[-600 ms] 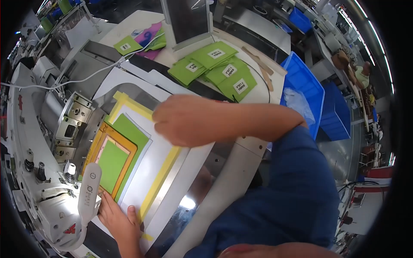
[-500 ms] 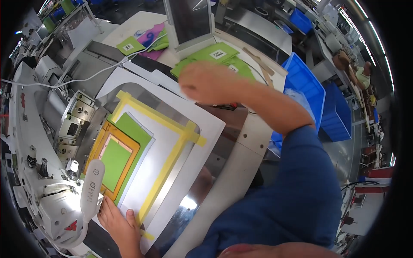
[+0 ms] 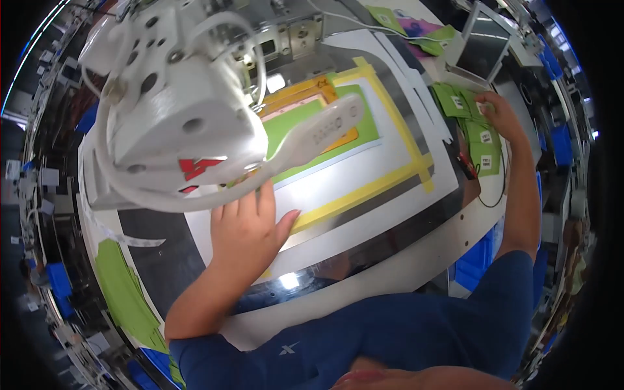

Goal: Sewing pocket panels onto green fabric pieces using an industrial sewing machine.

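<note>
My left hand [image 3: 244,227] lies flat with fingers stretched out on the white board [image 3: 344,188], and its fingertips reach under the curved lamp arm. Just beyond them an orange frame [image 3: 296,97] rests on a green fabric piece [image 3: 367,123] on that board, bordered with yellow tape [image 3: 364,199]. The lamp and machine head hide part of the frame. Off to the right, my right hand [image 3: 499,116] is closed at the edge of a green fabric piece with a white label [image 3: 469,103], fingers and thumb bent around it.
A white sewing machine head [image 3: 175,117] with a lamp [image 3: 325,130] overhangs the board. A screen [image 3: 482,49] stands at the back right. Red-handled snips [image 3: 467,166] lie near the labelled pieces. More green fabric [image 3: 123,296] is stacked at the left, and a blue bin [image 3: 474,263] sits at lower right.
The view has swung round to the left. My right hand has gone from above the board's far edge to the labelled green pieces. My left hand stays on the board beside the frame.
</note>
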A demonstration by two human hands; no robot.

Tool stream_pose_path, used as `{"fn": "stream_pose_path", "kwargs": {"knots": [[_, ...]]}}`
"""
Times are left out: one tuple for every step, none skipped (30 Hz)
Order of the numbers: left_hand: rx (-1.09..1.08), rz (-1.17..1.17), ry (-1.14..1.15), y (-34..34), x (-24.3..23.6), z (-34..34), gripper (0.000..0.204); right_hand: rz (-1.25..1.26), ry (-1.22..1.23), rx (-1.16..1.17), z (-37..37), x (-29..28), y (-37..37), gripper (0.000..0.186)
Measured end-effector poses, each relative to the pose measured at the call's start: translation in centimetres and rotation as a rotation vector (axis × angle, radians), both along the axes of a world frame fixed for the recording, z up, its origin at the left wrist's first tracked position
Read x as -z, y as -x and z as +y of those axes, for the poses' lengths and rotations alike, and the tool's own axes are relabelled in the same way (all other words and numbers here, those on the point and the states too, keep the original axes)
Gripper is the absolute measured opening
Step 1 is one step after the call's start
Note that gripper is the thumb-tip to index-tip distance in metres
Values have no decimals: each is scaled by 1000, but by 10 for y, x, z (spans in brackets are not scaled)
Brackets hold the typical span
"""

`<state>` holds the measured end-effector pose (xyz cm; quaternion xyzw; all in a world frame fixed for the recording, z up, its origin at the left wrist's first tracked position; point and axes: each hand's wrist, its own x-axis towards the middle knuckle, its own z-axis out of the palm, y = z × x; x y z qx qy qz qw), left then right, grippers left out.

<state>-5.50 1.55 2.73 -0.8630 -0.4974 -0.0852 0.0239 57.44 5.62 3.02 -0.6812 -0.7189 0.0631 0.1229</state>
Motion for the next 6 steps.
{"fn": "stream_pose_path", "kwargs": {"knots": [[90,-15,-75,1,7,4,70,34,68,117,1,-3,-3,26],[193,-28,-152,1,12,9,71,65,135,248,1,-7,3,23],[170,-33,-143,4,14,12,71,57,144,226,3,-9,14,23],[180,-66,-118,6,17,13,72,69,62,159,4,-12,30,22],[196,-103,-92,8,20,13,74,80,-19,98,5,-17,48,21],[188,-108,-86,10,23,11,74,68,-17,21,9,-24,76,22]]}}
